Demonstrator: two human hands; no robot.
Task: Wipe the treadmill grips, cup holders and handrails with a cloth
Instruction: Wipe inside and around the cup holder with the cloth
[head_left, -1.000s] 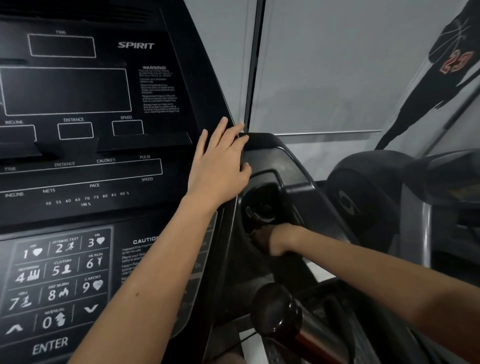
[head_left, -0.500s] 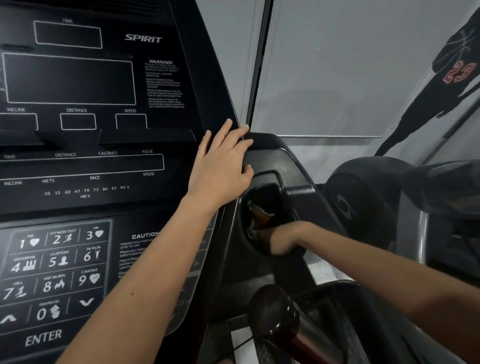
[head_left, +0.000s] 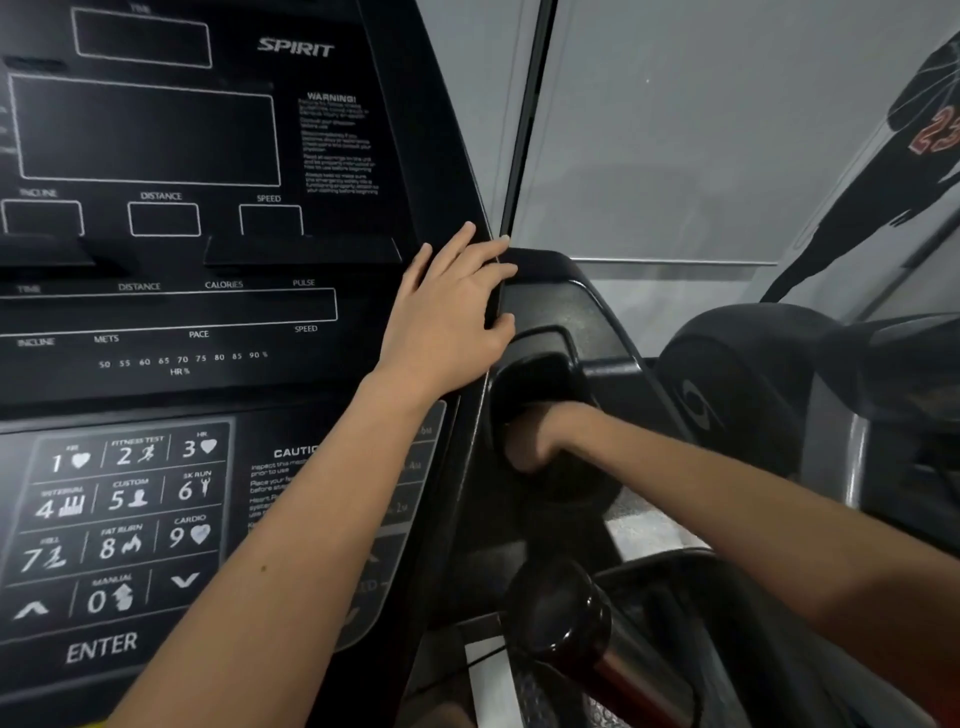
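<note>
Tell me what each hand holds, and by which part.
The left hand lies flat on the console edge, holding nothing. The right hand is sunk in the cup holder, fingers hidden, so its hold cannot be told.

The console (head_left: 182, 260) fills the view from 7 to 12 o'clock, with its keypad (head_left: 124, 519) at 8 o'clock. The left hand (head_left: 447, 317) lies flat on the console's right edge, near the centre. At 5 o'clock of that hand, beside the console, sits the cup holder (head_left: 540, 374). The right hand (head_left: 530, 441) reaches into it from 4 o'clock, fingers hidden inside. A handrail grip (head_left: 563, 618) stands at 6 o'clock of the cup holder, nearer the person. A neighbouring machine (head_left: 753, 389) lies at 3 o'clock, with the wall (head_left: 675, 130) behind it at 1 o'clock.
</note>
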